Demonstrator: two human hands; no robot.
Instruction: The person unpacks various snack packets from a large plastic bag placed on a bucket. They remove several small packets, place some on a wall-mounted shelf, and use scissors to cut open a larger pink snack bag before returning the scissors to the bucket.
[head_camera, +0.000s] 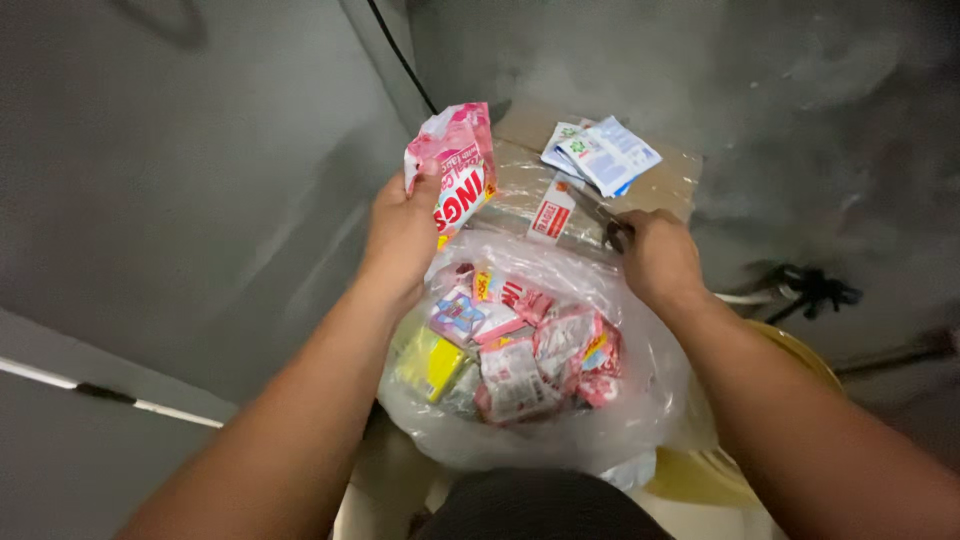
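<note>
My left hand (400, 235) holds up a pink and white sachet pack (456, 165), crumpled at its top. My right hand (655, 255) grips a pair of scissors (598, 212) whose blades point toward the left, just above a cardboard box (668, 182). Between my forearms sits a clear plastic bag (640, 400) filled with several pink, yellow and white sachets (520, 350).
A few white and blue sachets (603, 152) lie on the cardboard box. A black cable (400, 55) runs down the grey wall behind. A yellow rim of a stool or basin (800, 355) shows under my right arm. A dark cord bundle (808, 288) lies at right.
</note>
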